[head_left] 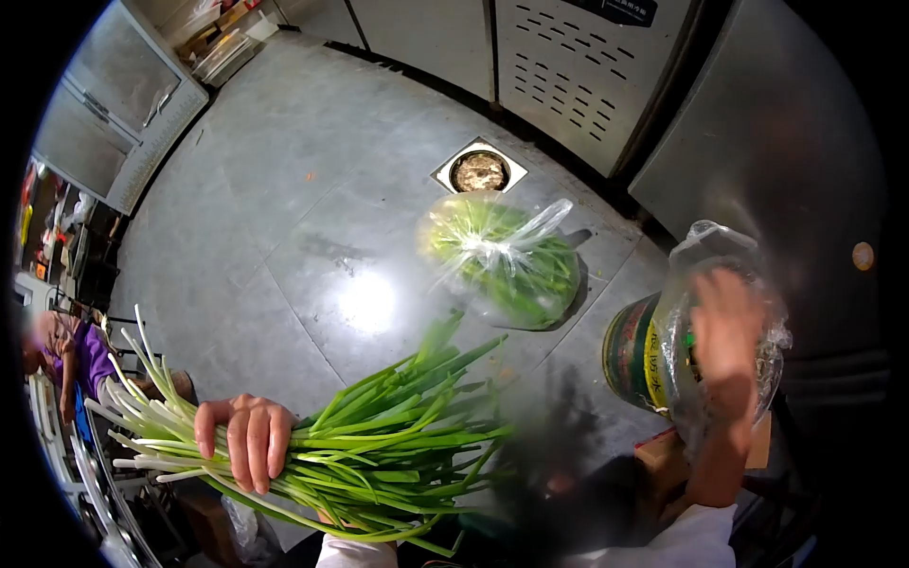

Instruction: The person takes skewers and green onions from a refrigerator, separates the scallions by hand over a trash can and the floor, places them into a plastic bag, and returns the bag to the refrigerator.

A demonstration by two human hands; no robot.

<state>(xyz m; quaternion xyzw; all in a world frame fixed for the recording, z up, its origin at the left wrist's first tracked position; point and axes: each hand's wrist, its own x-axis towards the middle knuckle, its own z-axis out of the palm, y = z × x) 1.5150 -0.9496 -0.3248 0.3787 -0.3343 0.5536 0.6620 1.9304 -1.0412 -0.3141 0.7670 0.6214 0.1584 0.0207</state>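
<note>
My left hand [248, 441] is wrapped around a large bunch of green onions [398, 454], gripping it near the pale stems. The white ends point left and the green leaves fan out to the right. At the right, my right hand [725, 317] is over the mouth of a dark green and yellow bucket [632, 355] lined with a clear plastic bag [712, 237]. Its fingers are blurred, so whether they hold anything is unclear. On the floor between them lies a knotted clear bag of green vegetables [511, 260].
A square floor drain [479, 172] lies beyond the knotted bag. Steel cabinets [568, 66] line the back, and another steel cabinet [123, 95] stands at far left. A cardboard box [663, 454] is below the bucket. A person in purple [93, 360] is at the left edge.
</note>
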